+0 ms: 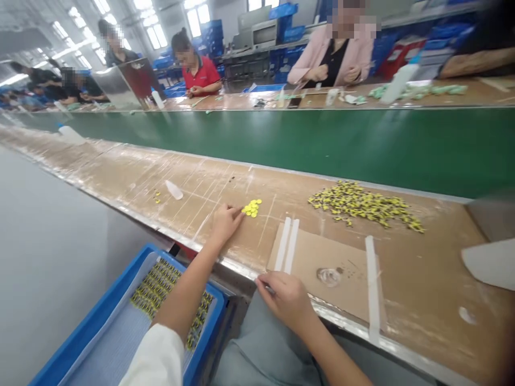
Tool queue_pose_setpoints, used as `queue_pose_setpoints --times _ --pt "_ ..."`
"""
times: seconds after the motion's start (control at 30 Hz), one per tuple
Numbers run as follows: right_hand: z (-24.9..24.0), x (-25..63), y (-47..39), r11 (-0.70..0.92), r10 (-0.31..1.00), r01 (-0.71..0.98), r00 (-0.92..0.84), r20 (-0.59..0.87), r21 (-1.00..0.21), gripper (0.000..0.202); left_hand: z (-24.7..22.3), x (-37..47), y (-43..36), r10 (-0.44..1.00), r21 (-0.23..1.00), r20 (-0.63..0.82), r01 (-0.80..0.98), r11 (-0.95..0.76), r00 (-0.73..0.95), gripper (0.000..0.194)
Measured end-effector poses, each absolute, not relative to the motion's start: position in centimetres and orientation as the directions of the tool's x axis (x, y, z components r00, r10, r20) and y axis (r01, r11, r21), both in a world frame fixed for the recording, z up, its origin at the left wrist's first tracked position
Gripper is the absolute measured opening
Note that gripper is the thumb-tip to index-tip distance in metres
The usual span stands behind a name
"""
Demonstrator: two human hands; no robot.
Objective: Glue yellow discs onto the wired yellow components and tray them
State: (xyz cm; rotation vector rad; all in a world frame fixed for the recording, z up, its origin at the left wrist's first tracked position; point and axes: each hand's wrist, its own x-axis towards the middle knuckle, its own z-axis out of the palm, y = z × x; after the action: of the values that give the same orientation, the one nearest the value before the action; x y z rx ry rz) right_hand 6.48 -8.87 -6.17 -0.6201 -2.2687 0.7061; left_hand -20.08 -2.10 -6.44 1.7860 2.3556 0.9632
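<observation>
My left hand (226, 222) reaches over the worktable, thumb and index fingertip close together at the near edge of a small cluster of yellow discs (252, 208). It appears to pinch the disc nearest to it. At the table's front edge, above my lap, my right hand (287, 297) is closed with thumb and forefinger together; a small thing between them is too hidden to name. Beside this hand lies a cardboard sheet (350, 262) held by white tape strips. Farther right is a heap of small yellow-and-black pieces (364, 203).
A blue tray (94, 311), lined with white sheet, holds rows of yellow-and-black pieces below my left arm. A translucent nozzle-like piece (174, 190) lies leftward. Beyond the table runs a green conveyor belt (306, 139); people work across it. A white object (491, 262) stands far right.
</observation>
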Motion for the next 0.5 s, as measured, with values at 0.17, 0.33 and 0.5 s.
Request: queue_pose_setpoints --times 0.17,0.33,0.5 --pt "-6.2 6.3 -9.0 0.735 0.614 0.253 -0.642 0.460 -0.629 0.020 -6.4 -20.5 -2.2 0.889 0.514 0.316 0.847 0.133 -0.331 0.028" --pt "-6.4 6.0 -8.9 0.708 0.641 0.243 -0.614 0.460 -0.663 0.017 -6.4 -20.7 -1.7 0.881 0.586 0.296 0.799 0.139 -0.370 0.030" --pt "-2.9 4.2 -11.5 0.572 0.694 0.100 -0.587 0.416 -0.814 0.019 -6.0 -20.8 -1.7 0.852 0.676 0.270 0.719 0.164 -0.448 0.029"
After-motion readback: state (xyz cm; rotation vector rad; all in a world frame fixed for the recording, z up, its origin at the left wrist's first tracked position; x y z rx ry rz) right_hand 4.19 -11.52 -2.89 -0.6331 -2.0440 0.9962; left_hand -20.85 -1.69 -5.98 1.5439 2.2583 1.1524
